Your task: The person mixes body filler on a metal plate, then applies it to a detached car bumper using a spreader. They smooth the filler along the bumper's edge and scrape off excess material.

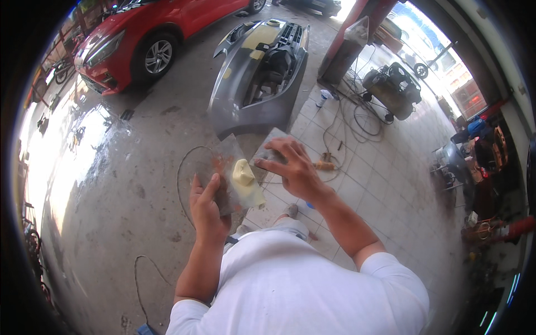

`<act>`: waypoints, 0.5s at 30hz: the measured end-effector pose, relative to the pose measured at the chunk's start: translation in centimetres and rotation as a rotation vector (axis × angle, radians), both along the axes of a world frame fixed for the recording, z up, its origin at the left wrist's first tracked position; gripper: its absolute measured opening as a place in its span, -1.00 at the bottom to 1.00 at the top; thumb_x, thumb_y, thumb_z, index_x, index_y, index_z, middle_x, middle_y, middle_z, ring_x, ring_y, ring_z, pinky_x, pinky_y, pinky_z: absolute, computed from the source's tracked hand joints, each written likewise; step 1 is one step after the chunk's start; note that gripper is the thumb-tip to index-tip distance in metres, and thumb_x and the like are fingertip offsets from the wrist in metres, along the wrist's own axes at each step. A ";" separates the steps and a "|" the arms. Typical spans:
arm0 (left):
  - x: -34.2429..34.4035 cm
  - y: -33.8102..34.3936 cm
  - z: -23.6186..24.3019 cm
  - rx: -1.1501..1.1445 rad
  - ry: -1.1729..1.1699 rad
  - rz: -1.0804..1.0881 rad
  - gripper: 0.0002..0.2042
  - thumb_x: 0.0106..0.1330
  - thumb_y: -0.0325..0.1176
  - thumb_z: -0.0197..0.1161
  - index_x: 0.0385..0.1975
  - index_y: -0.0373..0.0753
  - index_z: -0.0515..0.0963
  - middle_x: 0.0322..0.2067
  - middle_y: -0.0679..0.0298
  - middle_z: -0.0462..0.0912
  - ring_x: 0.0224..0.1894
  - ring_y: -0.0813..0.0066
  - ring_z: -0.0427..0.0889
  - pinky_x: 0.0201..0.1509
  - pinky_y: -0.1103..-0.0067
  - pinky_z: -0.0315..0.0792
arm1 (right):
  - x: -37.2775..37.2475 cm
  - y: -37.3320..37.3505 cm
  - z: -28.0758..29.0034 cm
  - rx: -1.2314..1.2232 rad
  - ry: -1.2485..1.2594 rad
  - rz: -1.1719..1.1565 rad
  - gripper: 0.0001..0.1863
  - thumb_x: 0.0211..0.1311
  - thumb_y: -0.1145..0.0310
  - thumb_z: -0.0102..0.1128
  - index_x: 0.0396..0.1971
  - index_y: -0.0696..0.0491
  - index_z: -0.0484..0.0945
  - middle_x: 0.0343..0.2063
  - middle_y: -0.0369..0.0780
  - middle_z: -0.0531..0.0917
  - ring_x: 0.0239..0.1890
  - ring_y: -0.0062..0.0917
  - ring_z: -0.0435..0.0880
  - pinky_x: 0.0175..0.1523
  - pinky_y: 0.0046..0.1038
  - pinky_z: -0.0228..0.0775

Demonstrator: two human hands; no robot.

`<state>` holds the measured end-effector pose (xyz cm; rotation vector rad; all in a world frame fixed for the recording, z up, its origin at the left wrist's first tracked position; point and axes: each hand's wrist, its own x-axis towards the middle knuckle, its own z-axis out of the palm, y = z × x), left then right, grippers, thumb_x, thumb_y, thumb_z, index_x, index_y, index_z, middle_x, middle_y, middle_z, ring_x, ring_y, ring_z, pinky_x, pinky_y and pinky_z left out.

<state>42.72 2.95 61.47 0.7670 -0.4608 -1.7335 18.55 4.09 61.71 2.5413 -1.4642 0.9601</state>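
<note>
My left hand (206,204) grips a stained, flat mixing board (230,152), its thumb lying on top near reddish smears. On the board sits a mound of pale yellow body filler (243,174), with a thin smear of it toward the near edge. My right hand (291,167) is closed around a thin grey spreader (274,135), just to the right of the filler and apart from it. Beyond both hands a grey car bumper (251,114) rests on the floor, with yellowish filler patches on its upper part.
A red car (125,47) stands at the far left. To the right of the bumper are a red post (340,56), a small white tub (322,97), an air compressor (392,89) and loose hoses (363,120) across the tiles. Car parts (474,162) crowd the right side.
</note>
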 end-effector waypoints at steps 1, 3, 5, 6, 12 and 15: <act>-0.2 0.3 0.0 -0.095 -0.119 0.060 -0.69 0.51 -0.48 0.22 0.21 -0.28 0.50 0.00 0.26 0.71 0.00 0.45 0.70 0.13 0.50 0.56 | -1.0 -0.4 0.0 -0.015 0.197 -0.096 -0.37 -0.02 0.75 0.31 0.02 -0.23 0.77 0.21 -0.27 0.56 0.30 -0.27 0.56 0.44 0.09 0.33; -1.2 0.9 0.4 -0.281 -0.356 0.180 -0.70 0.54 -0.49 0.20 0.22 -0.30 0.49 0.02 0.25 0.71 0.00 0.51 0.68 0.10 0.52 0.57 | -0.7 0.5 0.7 -0.024 0.019 -0.048 -0.39 -0.02 0.73 0.31 -0.02 -0.27 0.81 0.12 -0.28 0.59 0.29 -0.30 0.56 0.43 0.12 0.30; -1.3 0.9 -1.3 -0.481 -0.612 0.271 -0.72 0.56 -0.47 0.20 0.19 -0.38 0.49 0.01 0.19 0.68 -0.03 0.52 0.64 0.05 0.55 0.57 | 1.8 2.2 2.2 -0.079 -0.034 0.020 -0.39 -0.03 0.72 0.32 -0.03 -0.28 0.81 0.07 -0.28 0.60 0.30 -0.31 0.56 0.43 0.13 0.29; -1.5 0.7 -1.8 -0.591 -0.731 0.303 -0.72 0.57 -0.46 0.19 0.18 -0.42 0.48 0.01 0.16 0.66 -0.04 0.52 0.62 0.03 0.56 0.57 | 2.9 3.2 1.8 -0.008 -0.003 0.085 -0.42 -0.01 0.68 0.35 -0.04 -0.31 0.82 0.07 -0.30 0.60 0.29 -0.32 0.56 0.43 0.13 0.29; 0.5 -1.4 -0.3 -0.516 -0.746 0.412 -0.74 0.56 -0.44 0.24 0.11 -0.45 0.51 -0.11 0.13 0.69 -0.14 0.51 0.63 -0.01 0.61 0.53 | 3.0 3.4 1.7 0.007 0.009 0.086 -0.38 -0.08 0.62 0.43 0.02 -0.33 0.81 0.00 -0.33 0.63 0.27 -0.34 0.56 0.41 0.13 0.31; -0.9 0.6 0.0 -0.781 -0.878 0.339 -0.77 0.58 -0.45 0.22 0.11 -0.42 0.52 -0.13 0.12 0.71 -0.15 0.52 0.63 0.00 0.60 0.53 | 4.5 2.0 3.1 -0.060 -0.063 0.038 -0.35 -0.11 0.68 0.40 -0.01 -0.32 0.81 0.00 -0.34 0.63 0.25 -0.35 0.57 0.41 0.14 0.32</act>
